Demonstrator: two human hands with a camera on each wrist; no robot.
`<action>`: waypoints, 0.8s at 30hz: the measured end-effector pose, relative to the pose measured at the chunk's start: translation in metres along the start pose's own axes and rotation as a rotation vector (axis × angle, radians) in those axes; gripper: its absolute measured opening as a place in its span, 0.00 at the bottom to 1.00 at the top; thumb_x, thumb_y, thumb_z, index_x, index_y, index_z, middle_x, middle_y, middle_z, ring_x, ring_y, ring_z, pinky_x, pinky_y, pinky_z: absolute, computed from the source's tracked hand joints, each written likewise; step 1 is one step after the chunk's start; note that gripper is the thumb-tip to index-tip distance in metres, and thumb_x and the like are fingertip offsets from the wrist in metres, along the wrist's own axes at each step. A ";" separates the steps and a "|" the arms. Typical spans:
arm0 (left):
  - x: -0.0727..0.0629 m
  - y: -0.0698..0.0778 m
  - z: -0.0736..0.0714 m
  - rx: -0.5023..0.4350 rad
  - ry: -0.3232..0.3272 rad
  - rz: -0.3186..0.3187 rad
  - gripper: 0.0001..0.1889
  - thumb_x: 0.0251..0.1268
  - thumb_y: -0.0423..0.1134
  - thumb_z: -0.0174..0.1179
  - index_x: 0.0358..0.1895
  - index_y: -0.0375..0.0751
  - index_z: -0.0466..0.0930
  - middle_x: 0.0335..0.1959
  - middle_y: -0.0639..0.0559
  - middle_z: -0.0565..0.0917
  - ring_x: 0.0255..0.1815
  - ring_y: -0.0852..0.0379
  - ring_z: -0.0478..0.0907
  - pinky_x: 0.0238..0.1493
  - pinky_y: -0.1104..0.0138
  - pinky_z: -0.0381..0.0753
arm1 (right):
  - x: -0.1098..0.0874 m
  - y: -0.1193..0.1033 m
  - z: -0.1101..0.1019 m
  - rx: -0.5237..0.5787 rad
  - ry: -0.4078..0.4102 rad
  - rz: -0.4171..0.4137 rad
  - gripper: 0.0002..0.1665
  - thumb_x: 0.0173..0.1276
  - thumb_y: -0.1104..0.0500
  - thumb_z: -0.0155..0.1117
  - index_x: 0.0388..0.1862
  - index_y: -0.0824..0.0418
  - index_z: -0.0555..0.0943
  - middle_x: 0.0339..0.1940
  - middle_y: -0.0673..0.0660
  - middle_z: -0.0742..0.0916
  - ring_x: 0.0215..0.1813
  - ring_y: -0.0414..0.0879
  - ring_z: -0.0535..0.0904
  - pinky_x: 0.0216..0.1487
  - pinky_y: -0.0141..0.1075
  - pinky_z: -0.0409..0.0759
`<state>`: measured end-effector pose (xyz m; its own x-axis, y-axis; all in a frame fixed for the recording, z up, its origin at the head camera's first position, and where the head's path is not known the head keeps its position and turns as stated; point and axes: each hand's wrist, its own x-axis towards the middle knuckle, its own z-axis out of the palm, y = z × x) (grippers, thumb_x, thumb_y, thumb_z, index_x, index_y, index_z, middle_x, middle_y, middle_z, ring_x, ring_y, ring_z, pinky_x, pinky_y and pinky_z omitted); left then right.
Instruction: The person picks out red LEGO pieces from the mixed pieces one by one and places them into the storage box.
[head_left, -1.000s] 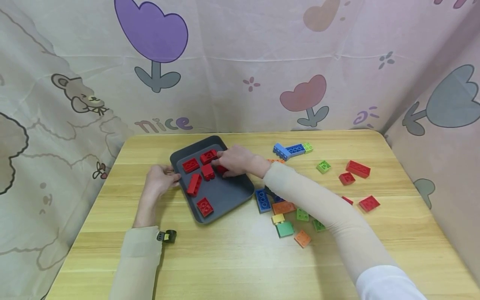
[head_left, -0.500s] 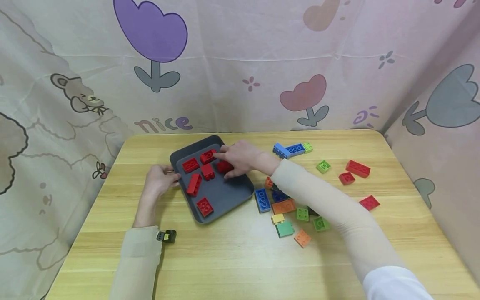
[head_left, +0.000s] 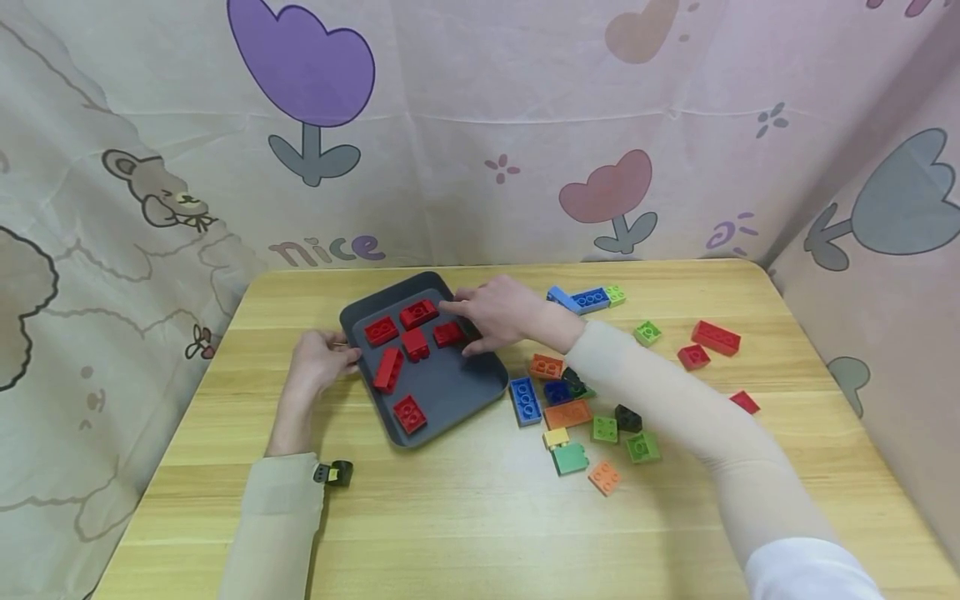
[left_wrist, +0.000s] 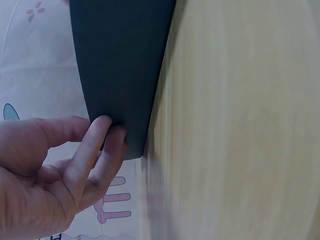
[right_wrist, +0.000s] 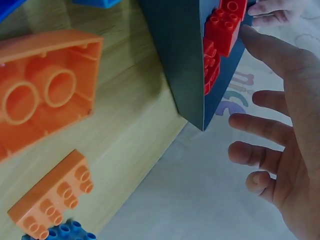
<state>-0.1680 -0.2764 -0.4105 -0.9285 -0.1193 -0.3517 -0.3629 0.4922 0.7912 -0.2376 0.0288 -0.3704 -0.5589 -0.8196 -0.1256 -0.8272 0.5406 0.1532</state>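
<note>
My left hand holds the dark grey tray by its left edge; in the left wrist view, fingertips lie against the tray's outer wall. Several red bricks lie spread in the tray, among them one brick near its right side. Over the tray's right rim hovers my right hand, its fingers spread and nothing held in them. In the right wrist view the hand is beside the tray wall, with red bricks showing inside.
Right of the tray are a blue brick, an orange brick, a teal brick and several others. Further right lie red bricks and a light green one. Blue bricks sit near the back edge. A printed cloth hangs behind the table.
My right hand has let go of a red brick, which now lies in the tray, and has drawn back to the right. The left hand has stayed at the tray's edge.
</note>
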 end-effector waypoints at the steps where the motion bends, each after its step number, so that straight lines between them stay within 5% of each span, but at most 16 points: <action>1: 0.000 0.000 0.000 0.001 0.001 0.001 0.26 0.76 0.28 0.60 0.70 0.15 0.68 0.60 0.21 0.82 0.32 0.67 0.86 0.40 0.71 0.93 | -0.002 0.001 0.000 0.005 0.004 0.000 0.53 0.66 0.24 0.66 0.82 0.48 0.68 0.74 0.57 0.82 0.39 0.49 0.85 0.31 0.35 0.81; 12: 0.000 0.001 0.001 -0.002 0.012 0.002 0.25 0.75 0.28 0.60 0.69 0.15 0.69 0.61 0.20 0.82 0.31 0.67 0.86 0.38 0.74 0.92 | -0.031 0.015 0.001 0.083 0.045 0.057 0.52 0.66 0.26 0.68 0.82 0.48 0.69 0.73 0.57 0.82 0.50 0.52 0.89 0.37 0.38 0.87; 19: -0.001 0.002 0.000 -0.001 0.012 0.001 0.26 0.76 0.28 0.60 0.70 0.15 0.68 0.61 0.20 0.81 0.31 0.68 0.85 0.39 0.73 0.93 | -0.052 0.030 0.002 0.134 0.081 0.121 0.53 0.64 0.25 0.68 0.82 0.47 0.69 0.75 0.57 0.81 0.31 0.49 0.84 0.22 0.37 0.73; 24: -0.002 0.003 0.001 -0.003 0.010 0.003 0.26 0.75 0.28 0.60 0.70 0.15 0.68 0.61 0.20 0.81 0.31 0.68 0.85 0.39 0.72 0.93 | -0.064 0.039 0.004 0.156 0.100 0.164 0.53 0.64 0.24 0.68 0.81 0.48 0.70 0.75 0.57 0.81 0.36 0.49 0.87 0.19 0.36 0.67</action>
<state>-0.1674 -0.2744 -0.4083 -0.9302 -0.1263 -0.3446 -0.3606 0.4898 0.7938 -0.2346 0.1032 -0.3604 -0.6843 -0.7291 -0.0123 -0.7292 0.6842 0.0097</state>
